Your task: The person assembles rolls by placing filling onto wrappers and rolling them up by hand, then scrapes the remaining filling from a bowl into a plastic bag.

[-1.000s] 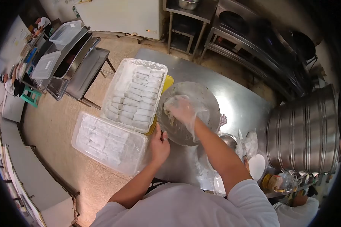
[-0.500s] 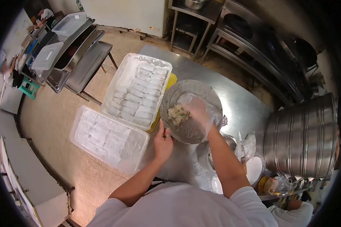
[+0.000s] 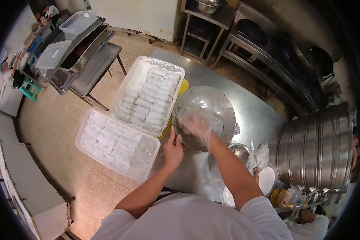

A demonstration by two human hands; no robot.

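Observation:
A wide metal bowl [image 3: 224, 106] stands on the steel table [image 3: 252, 106]. Inside it is my right hand [image 3: 196, 123], in a clear plastic glove and smeared by motion; its fingers cannot be made out, and the pale mixture is mostly hidden under it. My left hand [image 3: 174, 150] rests against the bowl's near left edge, thumb and fingers apart. Left of the bowl, a white tray [image 3: 126, 86] holds rows of pale rolls [image 3: 150, 98], with a yellow piece [image 3: 184, 86] beneath. A second translucent tub [image 3: 150, 154] with white-dusted pieces lies nearer to me.
Stacked steel steamers [image 3: 314, 148] stand at the right. Near my right arm are a small metal bowl [image 3: 240, 151], a knife [image 3: 252, 152], a white bowl [image 3: 267, 180] and a bottle [image 3: 286, 197]. Other people [image 3: 50, 13] are at the far left; a sleeve [image 3: 314, 228] shows lower right.
My right hand has moved left within the bowl, over the pale mixture that showed half a second ago. My left hand stays at the bowl's edge. The view has shifted slightly.

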